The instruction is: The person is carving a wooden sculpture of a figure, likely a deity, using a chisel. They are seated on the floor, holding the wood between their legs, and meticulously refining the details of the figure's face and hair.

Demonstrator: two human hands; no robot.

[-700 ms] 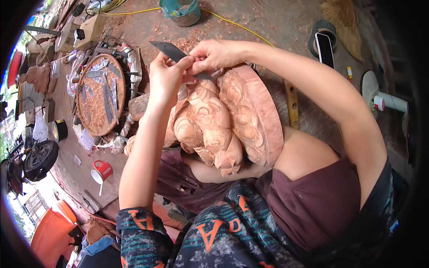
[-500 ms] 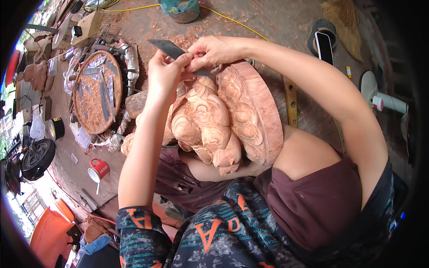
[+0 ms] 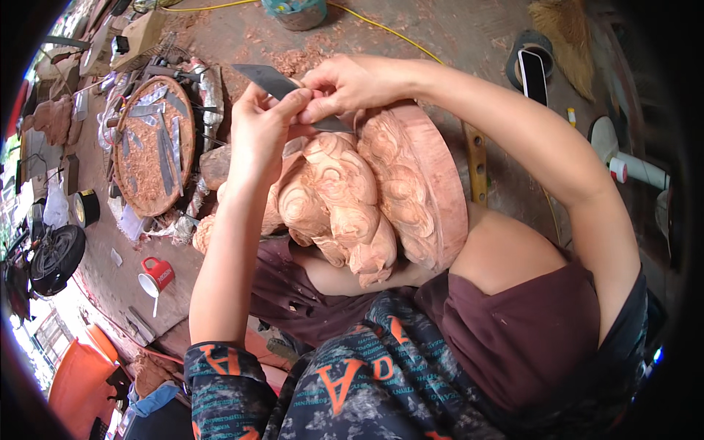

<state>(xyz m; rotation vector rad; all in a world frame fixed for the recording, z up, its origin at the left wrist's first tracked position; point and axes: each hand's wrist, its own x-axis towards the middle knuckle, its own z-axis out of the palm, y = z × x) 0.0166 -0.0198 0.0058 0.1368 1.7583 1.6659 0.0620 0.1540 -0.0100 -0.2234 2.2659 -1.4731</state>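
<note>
A dark grey strip, which looks like sandpaper (image 3: 265, 78), is pinched between my two hands above the far end of a carved wooden sculpture (image 3: 334, 191). My left hand (image 3: 262, 121) is closed on it, the strip's pointed end sticking out past the thumb. Close against it, the fingers of my right hand (image 3: 348, 82) are also closed on the strip. Its other end (image 3: 334, 124) shows below the fingers, near the top of the carving. Swirled, rounded forms cover the pale reddish wood, which leans across my legs, a smooth curved edge on its right.
At left lies a round woven tray (image 3: 155, 198) with wood dust and dark strips. A red mug (image 3: 157, 273) tilts nearer me. Beyond the carving stands a blue-green bucket (image 3: 299, 15); at right are a phone (image 3: 533, 77), a yellow level-like bar (image 3: 477, 165) and a straw broom (image 3: 563, 40).
Both hands have shifted slightly left with the strip. More of the strip's lower end now shows beneath the fingers. The sculpture stays nearly in place.
</note>
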